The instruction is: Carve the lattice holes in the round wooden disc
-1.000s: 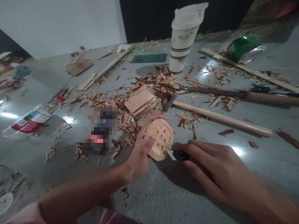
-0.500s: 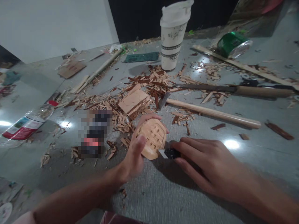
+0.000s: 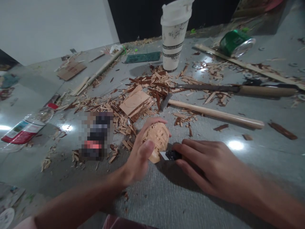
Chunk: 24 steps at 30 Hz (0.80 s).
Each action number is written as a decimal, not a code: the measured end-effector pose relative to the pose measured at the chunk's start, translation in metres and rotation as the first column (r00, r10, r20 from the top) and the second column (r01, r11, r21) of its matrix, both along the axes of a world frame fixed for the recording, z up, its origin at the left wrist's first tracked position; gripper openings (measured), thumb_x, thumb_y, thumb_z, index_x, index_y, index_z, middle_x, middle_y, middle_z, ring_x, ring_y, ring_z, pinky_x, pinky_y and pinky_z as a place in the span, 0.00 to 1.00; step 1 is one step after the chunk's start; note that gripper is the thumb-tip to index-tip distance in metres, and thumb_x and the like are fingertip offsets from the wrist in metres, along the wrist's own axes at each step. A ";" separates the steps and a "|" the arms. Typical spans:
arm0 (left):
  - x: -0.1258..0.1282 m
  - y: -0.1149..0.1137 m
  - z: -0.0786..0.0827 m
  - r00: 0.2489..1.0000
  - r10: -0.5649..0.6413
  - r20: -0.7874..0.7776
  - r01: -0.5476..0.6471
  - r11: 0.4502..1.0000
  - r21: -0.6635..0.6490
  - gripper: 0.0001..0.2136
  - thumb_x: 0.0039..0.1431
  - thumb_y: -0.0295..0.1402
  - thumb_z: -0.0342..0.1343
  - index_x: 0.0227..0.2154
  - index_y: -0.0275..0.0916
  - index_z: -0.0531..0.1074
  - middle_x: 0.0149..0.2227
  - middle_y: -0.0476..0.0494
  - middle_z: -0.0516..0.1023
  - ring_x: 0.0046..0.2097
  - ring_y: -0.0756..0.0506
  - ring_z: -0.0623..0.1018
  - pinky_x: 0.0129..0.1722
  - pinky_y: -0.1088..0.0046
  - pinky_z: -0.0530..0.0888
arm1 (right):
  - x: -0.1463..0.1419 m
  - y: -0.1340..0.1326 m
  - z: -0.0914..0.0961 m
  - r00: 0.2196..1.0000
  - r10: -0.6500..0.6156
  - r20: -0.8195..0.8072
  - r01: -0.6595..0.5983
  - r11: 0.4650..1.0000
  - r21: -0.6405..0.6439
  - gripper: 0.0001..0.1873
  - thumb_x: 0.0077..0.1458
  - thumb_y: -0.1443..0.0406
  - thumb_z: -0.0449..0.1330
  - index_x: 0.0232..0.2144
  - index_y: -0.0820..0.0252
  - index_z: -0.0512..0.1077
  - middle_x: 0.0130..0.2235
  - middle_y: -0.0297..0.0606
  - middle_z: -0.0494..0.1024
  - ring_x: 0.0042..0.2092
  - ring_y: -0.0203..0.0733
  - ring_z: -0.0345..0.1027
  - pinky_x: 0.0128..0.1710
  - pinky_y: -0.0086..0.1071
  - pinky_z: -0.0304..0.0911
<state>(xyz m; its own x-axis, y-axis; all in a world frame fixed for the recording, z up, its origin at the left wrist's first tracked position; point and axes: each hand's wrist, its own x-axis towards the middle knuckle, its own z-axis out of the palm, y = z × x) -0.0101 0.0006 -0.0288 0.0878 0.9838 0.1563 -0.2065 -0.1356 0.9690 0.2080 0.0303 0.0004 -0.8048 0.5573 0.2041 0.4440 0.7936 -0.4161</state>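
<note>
My left hand (image 3: 140, 152) is closed around a small oval piece of carved wood (image 3: 157, 136) with a grid of notches cut in its face. It holds the piece upright on the grey floor, thumb in front and fingers curled over the top. My right hand (image 3: 209, 168) lies low just to the right and grips a small utility knife (image 3: 170, 155) with a black body. The short pale blade points left and touches the lower edge of the carved wood.
Wood shavings (image 3: 143, 92) and a flat wooden block (image 3: 133, 103) lie behind my hands. A long dowel (image 3: 214, 114), a wooden-handled tool (image 3: 238, 90), a tall paper cup (image 3: 173, 35), a green can (image 3: 235, 41) and a plastic bottle (image 3: 26, 128) are scattered around.
My left hand has turned the carved wood so that it shows narrower and more edge-on. The knife blade stays at its lower edge. The view has shifted slightly.
</note>
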 end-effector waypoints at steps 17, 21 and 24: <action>0.001 -0.001 0.002 0.996 0.013 -0.091 -0.016 0.999 -0.031 0.29 0.65 0.59 0.50 0.57 0.43 0.74 0.48 0.38 0.77 0.46 0.38 0.75 0.47 0.57 0.74 | -0.001 0.000 -0.002 1.000 -0.027 0.015 0.027 0.999 0.030 0.17 0.77 0.60 0.48 0.49 0.62 0.75 0.35 0.36 0.79 0.31 0.42 0.75 0.30 0.38 0.56; 0.002 -0.001 0.003 0.997 0.000 -0.078 -0.001 1.000 -0.021 0.28 0.66 0.58 0.50 0.58 0.44 0.72 0.47 0.39 0.78 0.48 0.37 0.75 0.47 0.58 0.73 | -0.002 -0.001 0.000 0.999 -0.025 0.024 0.024 1.000 0.015 0.16 0.76 0.61 0.49 0.49 0.62 0.75 0.35 0.37 0.79 0.31 0.42 0.75 0.30 0.38 0.56; 0.002 0.000 0.002 0.998 -0.002 -0.062 0.003 1.000 0.003 0.28 0.66 0.57 0.50 0.59 0.43 0.71 0.47 0.39 0.78 0.47 0.37 0.75 0.47 0.58 0.73 | -0.002 -0.002 0.001 0.999 -0.024 0.024 0.023 1.000 0.012 0.16 0.76 0.62 0.49 0.48 0.62 0.75 0.34 0.36 0.79 0.30 0.41 0.74 0.29 0.37 0.56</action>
